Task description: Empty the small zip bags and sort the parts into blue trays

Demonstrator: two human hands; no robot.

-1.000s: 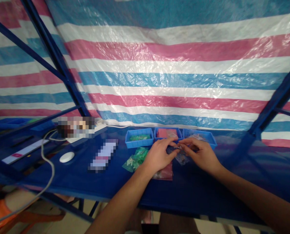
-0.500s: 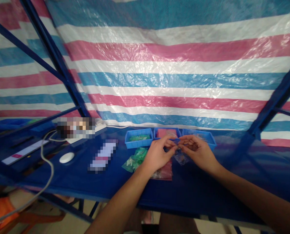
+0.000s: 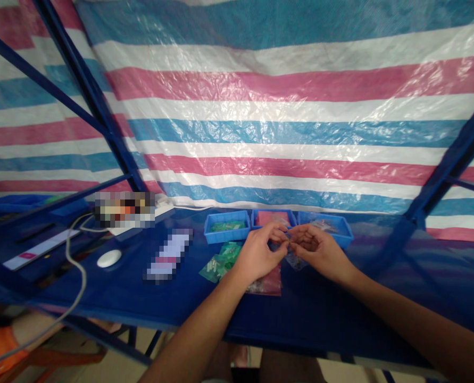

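At the far left of the blue tabletop (image 3: 133, 290) lie a white mouse (image 3: 109, 257) and a grey cable (image 3: 75, 266), well apart from the work. Nearer the middle, a heap of green packets (image 3: 221, 260) lies just in front of the left blue tray (image 3: 227, 225), which holds more green ones. The left hand (image 3: 260, 254) is closed to a pinch, fingertips pointing right. They meet those of the right hand (image 3: 318, 251), pinched the same way and pointing left. Between them they grip the top of a small clear packet (image 3: 294, 260), which hangs just below, equally near both. A pink packet (image 3: 271, 282) lies under the left wrist. The middle tray (image 3: 274, 217) and right tray (image 3: 334, 224) stand just behind the hands, with nothing in between.
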